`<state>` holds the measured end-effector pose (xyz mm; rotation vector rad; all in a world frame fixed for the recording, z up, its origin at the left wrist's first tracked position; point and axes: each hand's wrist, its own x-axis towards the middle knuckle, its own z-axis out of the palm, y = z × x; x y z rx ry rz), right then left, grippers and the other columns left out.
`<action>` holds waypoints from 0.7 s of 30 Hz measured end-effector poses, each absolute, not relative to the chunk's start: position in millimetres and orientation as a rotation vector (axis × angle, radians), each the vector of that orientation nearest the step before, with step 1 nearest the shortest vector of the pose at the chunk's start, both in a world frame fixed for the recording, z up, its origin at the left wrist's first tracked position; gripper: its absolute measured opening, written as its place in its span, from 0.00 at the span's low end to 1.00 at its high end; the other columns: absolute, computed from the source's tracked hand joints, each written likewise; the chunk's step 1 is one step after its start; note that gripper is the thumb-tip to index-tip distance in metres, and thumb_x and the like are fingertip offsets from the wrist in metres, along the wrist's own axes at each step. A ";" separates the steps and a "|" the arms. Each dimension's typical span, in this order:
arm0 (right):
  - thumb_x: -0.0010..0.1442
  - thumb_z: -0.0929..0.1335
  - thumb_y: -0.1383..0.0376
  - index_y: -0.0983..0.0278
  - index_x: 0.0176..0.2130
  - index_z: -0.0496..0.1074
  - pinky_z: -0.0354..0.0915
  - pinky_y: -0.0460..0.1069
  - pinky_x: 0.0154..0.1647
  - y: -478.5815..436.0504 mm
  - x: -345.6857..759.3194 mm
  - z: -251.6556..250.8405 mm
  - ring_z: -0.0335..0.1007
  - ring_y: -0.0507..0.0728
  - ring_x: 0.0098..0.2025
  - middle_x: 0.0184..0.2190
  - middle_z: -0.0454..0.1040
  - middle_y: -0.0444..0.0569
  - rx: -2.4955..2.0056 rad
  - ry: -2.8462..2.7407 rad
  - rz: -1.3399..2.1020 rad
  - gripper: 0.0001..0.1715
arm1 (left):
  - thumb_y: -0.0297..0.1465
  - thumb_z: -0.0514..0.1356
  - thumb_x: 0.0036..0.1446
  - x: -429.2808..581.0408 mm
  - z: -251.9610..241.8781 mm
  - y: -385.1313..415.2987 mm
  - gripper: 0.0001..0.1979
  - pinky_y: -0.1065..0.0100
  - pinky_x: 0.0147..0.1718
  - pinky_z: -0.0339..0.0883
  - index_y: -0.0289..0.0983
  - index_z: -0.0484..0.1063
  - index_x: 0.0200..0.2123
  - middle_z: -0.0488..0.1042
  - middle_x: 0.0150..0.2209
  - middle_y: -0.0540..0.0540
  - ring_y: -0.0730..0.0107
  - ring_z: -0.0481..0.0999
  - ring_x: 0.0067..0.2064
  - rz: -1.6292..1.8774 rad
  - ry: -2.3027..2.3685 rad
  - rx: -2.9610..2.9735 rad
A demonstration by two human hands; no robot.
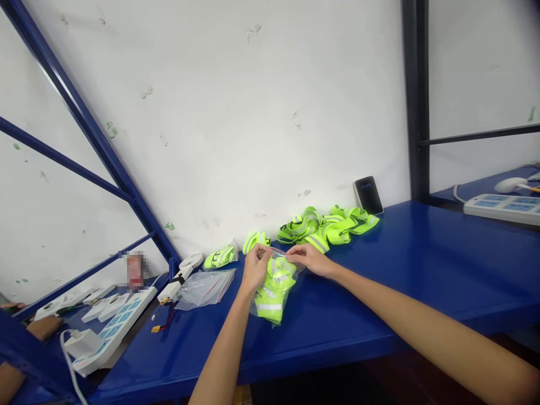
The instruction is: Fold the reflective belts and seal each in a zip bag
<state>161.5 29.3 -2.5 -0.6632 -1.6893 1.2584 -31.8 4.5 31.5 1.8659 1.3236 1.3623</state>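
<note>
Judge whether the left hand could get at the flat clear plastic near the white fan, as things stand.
Probably yes: the flat clear plastic lies beside the left hand with nothing standing between. That hand holds the filled bag near its top, though, so would likely need freeing first.

Two hands at centre: left hand (255, 269), right hand (313, 259). Two neon-filled bags: a held bag (274, 289) at lower centre, another bag (220, 257) left of it. One folded band (253, 241) near centre. One strap heap (337, 226) right of centre, its straps uncountable. At least one flat clear bag (206, 288), one fan (192, 262) and one clock display (368, 195). Two power strips (120, 325), at lower left and far right.
</note>
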 end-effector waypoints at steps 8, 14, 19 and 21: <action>0.52 0.70 0.53 0.67 0.31 0.76 0.58 0.47 0.26 20.6 157.6 3.5 0.61 0.52 0.24 0.22 0.71 0.46 -0.675 -1.759 1.050 0.19 | 0.29 0.55 0.51 -37.7 66.8 -9.6 0.15 0.72 0.27 0.59 0.35 0.71 0.43 0.72 0.26 0.51 0.73 0.67 0.25 1.028 1.401 2.119; 0.58 0.66 0.56 0.67 0.33 0.74 0.56 0.47 0.26 10.8 151.6 6.0 0.60 0.52 0.25 0.24 0.70 0.46 -0.631 -1.902 0.852 0.16 | 0.32 0.57 0.49 -34.9 99.3 -11.9 0.09 0.70 0.31 0.62 0.34 0.76 0.28 0.75 0.28 0.46 0.67 0.72 0.32 0.559 1.358 2.415; 0.59 0.65 0.61 0.66 0.32 0.73 0.57 0.47 0.29 6.8 151.4 7.0 0.61 0.52 0.27 0.26 0.70 0.46 -0.629 -1.998 0.651 0.11 | 0.32 0.57 0.47 -39.0 90.4 -4.0 0.09 0.73 0.22 0.54 0.34 0.74 0.28 0.68 0.21 0.51 0.74 0.63 0.23 0.335 1.315 2.359; 0.59 0.65 0.63 0.65 0.31 0.73 0.57 0.47 0.29 7.0 151.5 6.0 0.61 0.52 0.27 0.26 0.70 0.46 -0.627 -2.048 0.574 0.10 | 0.33 0.57 0.48 -41.8 80.2 -1.1 0.09 0.73 0.22 0.53 0.34 0.73 0.29 0.68 0.22 0.52 0.75 0.63 0.24 0.332 1.272 2.314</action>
